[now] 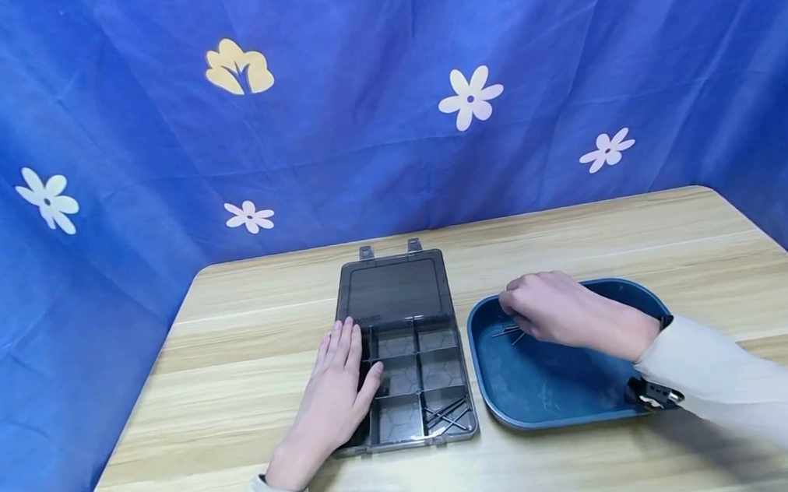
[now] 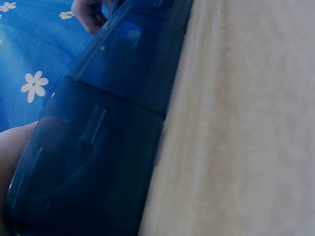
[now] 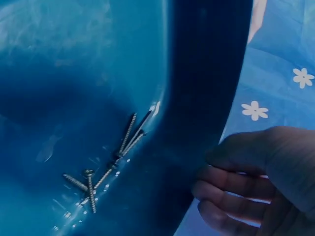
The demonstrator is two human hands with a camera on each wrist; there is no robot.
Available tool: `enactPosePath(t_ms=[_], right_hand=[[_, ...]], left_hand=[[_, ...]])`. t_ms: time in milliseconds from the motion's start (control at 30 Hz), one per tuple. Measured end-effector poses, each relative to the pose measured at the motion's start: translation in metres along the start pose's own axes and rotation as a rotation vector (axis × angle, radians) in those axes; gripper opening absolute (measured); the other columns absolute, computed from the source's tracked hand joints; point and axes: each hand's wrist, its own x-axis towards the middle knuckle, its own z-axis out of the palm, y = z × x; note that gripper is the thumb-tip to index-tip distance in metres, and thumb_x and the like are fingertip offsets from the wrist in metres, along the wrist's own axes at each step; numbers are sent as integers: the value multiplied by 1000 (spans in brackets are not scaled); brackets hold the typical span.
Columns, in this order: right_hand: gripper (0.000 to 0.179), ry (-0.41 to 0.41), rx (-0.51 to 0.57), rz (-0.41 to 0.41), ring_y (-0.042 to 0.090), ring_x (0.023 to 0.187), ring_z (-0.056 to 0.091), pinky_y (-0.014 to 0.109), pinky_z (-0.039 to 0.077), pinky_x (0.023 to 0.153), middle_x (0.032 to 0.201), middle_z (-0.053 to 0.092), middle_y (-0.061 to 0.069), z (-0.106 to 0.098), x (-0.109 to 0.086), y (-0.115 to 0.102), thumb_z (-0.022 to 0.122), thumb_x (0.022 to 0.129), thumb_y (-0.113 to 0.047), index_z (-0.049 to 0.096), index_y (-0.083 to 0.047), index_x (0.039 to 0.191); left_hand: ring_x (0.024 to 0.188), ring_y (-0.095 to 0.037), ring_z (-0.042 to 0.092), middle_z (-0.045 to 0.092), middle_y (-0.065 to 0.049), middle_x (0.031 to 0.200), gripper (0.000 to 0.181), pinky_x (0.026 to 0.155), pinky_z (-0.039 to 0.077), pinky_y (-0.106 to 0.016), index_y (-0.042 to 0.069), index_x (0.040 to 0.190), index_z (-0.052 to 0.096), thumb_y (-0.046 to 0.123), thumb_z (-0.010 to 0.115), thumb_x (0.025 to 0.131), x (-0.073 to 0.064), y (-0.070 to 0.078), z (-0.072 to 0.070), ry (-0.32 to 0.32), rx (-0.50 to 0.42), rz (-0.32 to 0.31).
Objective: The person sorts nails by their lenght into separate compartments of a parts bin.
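Observation:
My left hand [image 1: 333, 396] rests along the left side of a dark see-through compartment box [image 1: 416, 355], its fingers extended and thumb spread over the dividers. The lid [image 1: 394, 289] lies folded back behind the box. Several screws [image 1: 447, 415] lie crossed in its near right compartment. My right hand [image 1: 557, 310] hovers over the far left part of a blue tray [image 1: 557, 421], fingers loosely bent. In the right wrist view, nothing shows between its fingertips. Several metal screws [image 3: 91, 187] lie on the tray's floor along its edge, beneath that hand.
Both containers stand side by side on a light wood table [image 1: 236, 369], with a narrow gap between them. A blue curtain [image 1: 369, 123] with white and yellow flowers hangs behind the table and at its sides.

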Motion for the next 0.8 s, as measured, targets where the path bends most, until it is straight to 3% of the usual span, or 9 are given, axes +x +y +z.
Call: enactPosePath(t_ms=[400, 800], right_hand=[[30, -43, -14, -92, 8, 51, 39, 24, 34, 42, 59, 46, -6, 18, 3, 6, 68, 79, 1, 50, -17, 62], [35, 14, -99, -146, 10, 45, 36, 25, 29, 37, 55, 48, -1, 36, 1, 4, 69, 77, 5, 50, -16, 55]], left_hand=[[145, -38, 20, 25, -26, 154, 67, 119, 16, -50, -10, 145, 30, 38, 43, 101, 0, 0, -1, 5, -5, -3], [145, -37, 19, 24, -26, 154, 67, 119, 17, -49, -10, 146, 30, 38, 42, 101, -1, 1, -1, 10, -2, -4]])
